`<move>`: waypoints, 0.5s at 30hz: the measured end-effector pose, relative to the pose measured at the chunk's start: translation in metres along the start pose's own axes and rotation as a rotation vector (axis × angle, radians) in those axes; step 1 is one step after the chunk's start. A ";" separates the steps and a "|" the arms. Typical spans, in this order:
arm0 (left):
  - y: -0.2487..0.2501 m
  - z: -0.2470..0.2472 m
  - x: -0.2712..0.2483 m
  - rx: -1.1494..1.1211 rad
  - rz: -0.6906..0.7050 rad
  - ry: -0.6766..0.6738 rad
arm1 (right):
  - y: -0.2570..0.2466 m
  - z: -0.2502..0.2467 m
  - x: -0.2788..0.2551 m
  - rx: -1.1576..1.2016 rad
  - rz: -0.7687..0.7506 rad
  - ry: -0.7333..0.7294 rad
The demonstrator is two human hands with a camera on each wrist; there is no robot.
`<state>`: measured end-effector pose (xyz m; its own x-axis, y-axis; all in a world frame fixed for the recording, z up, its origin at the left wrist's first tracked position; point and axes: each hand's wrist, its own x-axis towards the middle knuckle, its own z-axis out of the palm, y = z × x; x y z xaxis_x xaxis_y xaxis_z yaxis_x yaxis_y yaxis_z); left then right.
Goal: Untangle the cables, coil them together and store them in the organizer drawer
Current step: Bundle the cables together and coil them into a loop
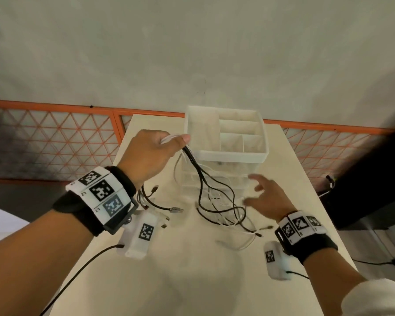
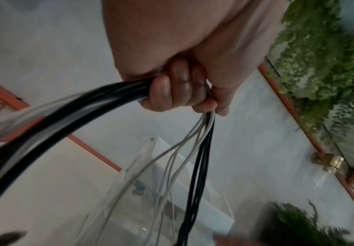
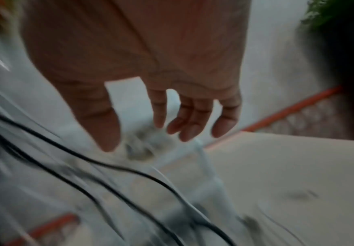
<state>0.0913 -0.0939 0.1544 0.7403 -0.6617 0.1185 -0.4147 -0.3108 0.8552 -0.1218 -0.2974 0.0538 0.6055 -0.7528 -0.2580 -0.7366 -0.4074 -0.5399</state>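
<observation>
At centre frame, the left hand (image 1: 149,153) grips the cables (image 1: 211,192) bunched; the right hand (image 1: 266,197) hovers, fingers spread, holding nothing. Limp, light strands: best taken just below that fist.

Beige table (image 1: 192,281), orange lattice railing (image 1: 55,133), greenery (image 2: 319,50)
</observation>
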 end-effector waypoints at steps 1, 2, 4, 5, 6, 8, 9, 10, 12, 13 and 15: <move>0.002 0.005 -0.002 0.034 0.027 -0.008 | -0.021 -0.011 -0.006 0.081 -0.110 0.002; 0.006 0.011 -0.004 0.070 0.063 -0.030 | -0.046 -0.021 -0.015 0.147 -0.217 -0.009; 0.016 0.022 -0.010 0.125 0.151 -0.102 | -0.090 -0.029 -0.031 0.160 -0.379 -0.040; 0.021 0.027 -0.013 0.133 0.197 -0.137 | -0.105 -0.025 -0.036 0.125 -0.433 -0.033; 0.025 0.031 -0.014 0.136 0.234 -0.170 | -0.113 -0.020 -0.036 0.069 -0.462 0.004; 0.026 0.033 -0.014 0.148 0.273 -0.215 | -0.113 -0.013 -0.031 0.036 -0.429 0.077; 0.024 0.033 -0.014 0.150 0.274 -0.232 | -0.108 -0.014 -0.029 0.037 -0.391 0.093; 0.020 0.032 -0.014 0.147 0.265 -0.254 | -0.103 -0.017 -0.026 0.011 -0.341 0.101; 0.011 0.033 -0.017 0.151 0.241 -0.306 | -0.093 -0.026 -0.023 -0.106 -0.276 0.120; 0.008 0.035 -0.019 0.162 0.232 -0.326 | -0.088 -0.030 -0.022 -0.164 -0.251 0.140; 0.002 0.038 -0.020 0.183 0.214 -0.360 | -0.077 -0.036 -0.017 -0.242 -0.185 0.151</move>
<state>0.0557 -0.1074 0.1343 0.4107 -0.9089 0.0721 -0.6487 -0.2357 0.7237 -0.0866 -0.2719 0.1288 0.6976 -0.7152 -0.0424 -0.6793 -0.6415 -0.3565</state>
